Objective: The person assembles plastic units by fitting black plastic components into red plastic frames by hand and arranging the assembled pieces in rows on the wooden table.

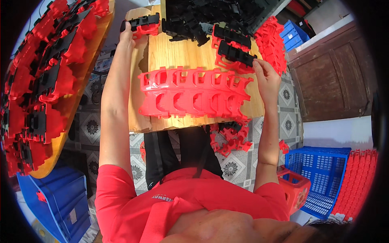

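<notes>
On the far left, a curved wooden board carries many finished pieces, red plastic frames with black inserts, packed close together. Under it stands a dark blue crate.

The left hand reaches forward to the far left corner of the small wooden table. Its fingers are closed around one assembled red-and-black part, which it holds at the table edge.

In the middle of the table lies a row of red plastic frames, nested one into another, without black inserts. Behind it, at the far edge, there is a heap of black plastic inserts.

The right hand is at the right end of the row. Its fingers pinch the end of another red-and-black part, which lies on the table beside a similar piece.

More to the right, a stack of red frames leans near the table, and on the floor stands a light blue basket.
</notes>
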Action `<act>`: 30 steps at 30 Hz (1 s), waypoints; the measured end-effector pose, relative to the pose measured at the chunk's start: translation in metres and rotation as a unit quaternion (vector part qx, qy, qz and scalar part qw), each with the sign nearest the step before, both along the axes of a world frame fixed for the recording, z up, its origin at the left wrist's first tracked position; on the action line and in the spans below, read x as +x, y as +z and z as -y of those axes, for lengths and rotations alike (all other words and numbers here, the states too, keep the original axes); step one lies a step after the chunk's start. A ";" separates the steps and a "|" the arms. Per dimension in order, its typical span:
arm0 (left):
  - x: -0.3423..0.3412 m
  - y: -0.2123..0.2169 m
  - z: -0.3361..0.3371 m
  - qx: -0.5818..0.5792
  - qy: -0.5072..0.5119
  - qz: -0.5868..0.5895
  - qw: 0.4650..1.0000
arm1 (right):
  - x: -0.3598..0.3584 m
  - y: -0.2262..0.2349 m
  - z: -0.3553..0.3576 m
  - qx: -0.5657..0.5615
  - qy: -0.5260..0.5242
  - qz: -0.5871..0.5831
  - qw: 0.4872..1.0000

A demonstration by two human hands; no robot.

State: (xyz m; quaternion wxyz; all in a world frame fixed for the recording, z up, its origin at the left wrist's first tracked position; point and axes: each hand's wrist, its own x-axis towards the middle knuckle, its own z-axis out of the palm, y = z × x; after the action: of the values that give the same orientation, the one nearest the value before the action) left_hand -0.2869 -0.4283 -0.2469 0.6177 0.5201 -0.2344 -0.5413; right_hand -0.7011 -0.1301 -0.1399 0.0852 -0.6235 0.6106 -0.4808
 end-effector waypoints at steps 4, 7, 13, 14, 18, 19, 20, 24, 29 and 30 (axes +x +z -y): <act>-0.056 0.029 -0.075 -0.005 -0.006 0.167 0.986 | -0.033 -0.013 -0.033 0.048 -0.178 -0.169 0.968; -0.061 0.047 -0.153 -0.158 -0.058 0.370 0.914 | -0.059 -0.037 -0.023 0.080 -0.173 -0.134 0.972; -0.148 0.067 -0.188 -0.213 -0.343 0.351 0.845 | -0.080 -0.036 0.094 -0.004 0.014 0.071 0.997; -0.171 0.075 -0.185 -0.169 -0.381 0.396 0.818 | -0.080 -0.023 0.105 0.124 0.011 0.131 0.984; -0.259 0.060 -0.157 -0.079 -0.440 0.473 0.759 | -0.092 -0.029 0.129 0.264 0.069 0.254 0.928; -0.269 0.046 -0.149 -0.105 -0.465 0.372 0.796 | -0.097 -0.039 0.138 0.239 0.022 0.215 0.947; -0.273 0.037 -0.145 -0.090 -0.438 0.294 0.845 | -0.099 -0.041 0.143 0.252 0.084 0.251 0.931; -0.261 0.010 -0.138 -0.125 -0.370 0.166 0.906 | -0.076 -0.036 0.131 0.222 0.089 0.299 0.924; -0.253 0.074 -0.168 -0.202 -0.314 0.244 0.895 | -0.076 -0.021 0.106 0.054 0.072 0.392 0.915; -0.235 0.083 -0.173 -0.216 -0.295 0.235 0.900 | -0.055 -0.010 0.102 0.029 0.090 0.423 0.901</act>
State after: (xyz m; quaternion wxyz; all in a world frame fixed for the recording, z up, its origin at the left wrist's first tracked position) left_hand -0.5219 -0.2558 -0.1642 0.4536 0.3928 -0.6270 -0.4967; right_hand -0.7559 -0.2325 -0.1502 0.3966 -0.4112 0.4717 -0.6717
